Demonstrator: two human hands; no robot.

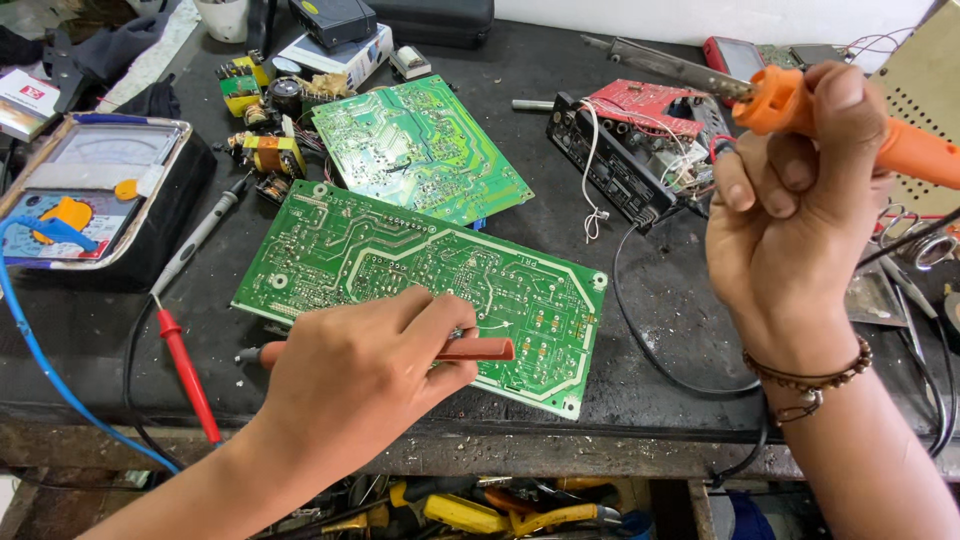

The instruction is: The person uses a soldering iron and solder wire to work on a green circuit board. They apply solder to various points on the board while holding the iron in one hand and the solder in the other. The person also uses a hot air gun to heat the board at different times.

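Observation:
My left hand (360, 375) grips a slim red-handled tool (480, 349) lying across the near edge of a large green circuit board (400, 265), solder side up. My right hand (795, 205) is raised above the bench at the right, closed around the orange handle of a soldering iron (785, 100) whose metal tip points up and left. A bead bracelet sits on that wrist. A second green circuit board (420, 150) lies behind the first.
An analog multimeter (85, 185) rests at the left with a red probe (190, 375) and blue lead. A black opened device with a red board (635, 140) sits behind. Transformers and coils (260, 110) lie at the back left. Tools fill a shelf (480, 510) below.

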